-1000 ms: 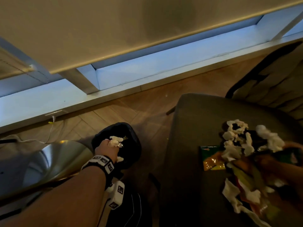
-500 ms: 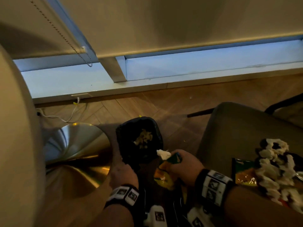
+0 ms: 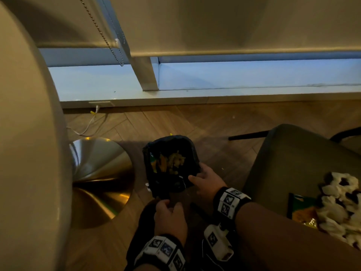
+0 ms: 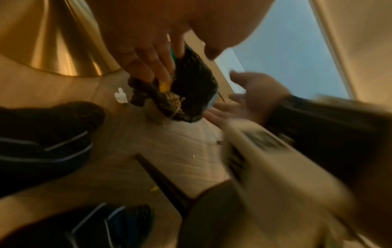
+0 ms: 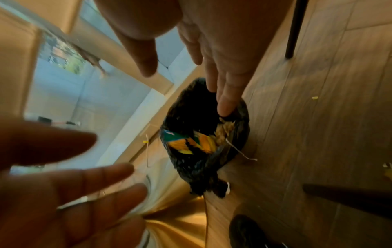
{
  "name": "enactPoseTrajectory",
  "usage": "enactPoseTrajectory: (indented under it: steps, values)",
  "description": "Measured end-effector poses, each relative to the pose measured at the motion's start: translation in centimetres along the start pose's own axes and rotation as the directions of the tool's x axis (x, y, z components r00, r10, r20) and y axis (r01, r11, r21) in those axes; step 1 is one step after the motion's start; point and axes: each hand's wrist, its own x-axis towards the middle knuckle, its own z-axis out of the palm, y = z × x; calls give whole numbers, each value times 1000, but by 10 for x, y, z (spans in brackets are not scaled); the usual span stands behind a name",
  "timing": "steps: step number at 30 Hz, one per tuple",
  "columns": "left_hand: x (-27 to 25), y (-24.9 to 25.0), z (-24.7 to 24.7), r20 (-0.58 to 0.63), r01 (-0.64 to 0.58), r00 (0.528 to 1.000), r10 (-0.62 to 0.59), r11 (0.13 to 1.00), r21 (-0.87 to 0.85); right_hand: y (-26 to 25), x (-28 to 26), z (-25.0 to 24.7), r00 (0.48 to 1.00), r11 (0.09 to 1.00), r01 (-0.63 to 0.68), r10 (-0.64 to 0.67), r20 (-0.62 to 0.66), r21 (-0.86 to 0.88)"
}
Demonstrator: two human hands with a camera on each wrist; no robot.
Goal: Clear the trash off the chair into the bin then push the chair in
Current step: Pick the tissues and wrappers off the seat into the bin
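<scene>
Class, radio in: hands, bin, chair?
Left hand grips bin liner; right hand open, empty. Wrappers in bin. Trash remains on chair.

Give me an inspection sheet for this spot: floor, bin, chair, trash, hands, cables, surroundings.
Surface: wooden floor, a few small crumbs on it.
Job's things: bin with a black liner stands on the floor and holds a green and orange wrapper plus pale scraps. Chair seat carries crumpled white tissues and a green snack packet.
Clutter: a white scrap on the floor beside the bin.
Grippers: left hand is by the bin's near edge, grip unclear; right hand is empty with fingers spread at the bin's right rim.
Cables: white cable runs from the wall base across the floor.
Surroundings: brass table base, window blinds with a bead chain.
</scene>
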Motion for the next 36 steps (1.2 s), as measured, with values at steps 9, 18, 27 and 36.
enactPoseTrajectory:
  steps: [9,18,27,36]
  values:
    - [-26,40,36,188,-426,904,383,824,372,3,-155,-191,902,940,298,-220,-370,167]
    - [-147,37,191,964,-866,170,205,-436,245,178,-260,-328,807,925,-361,244,-537,-122]
    - [-146,14,260,883,-686,308,354,-560,464,202,-229,-246,888,886,-398,309,-340,-237]
    - [-162,21,276,899,-713,312,308,-549,436,210,-206,-264,947,900,-173,39,-320,-401]
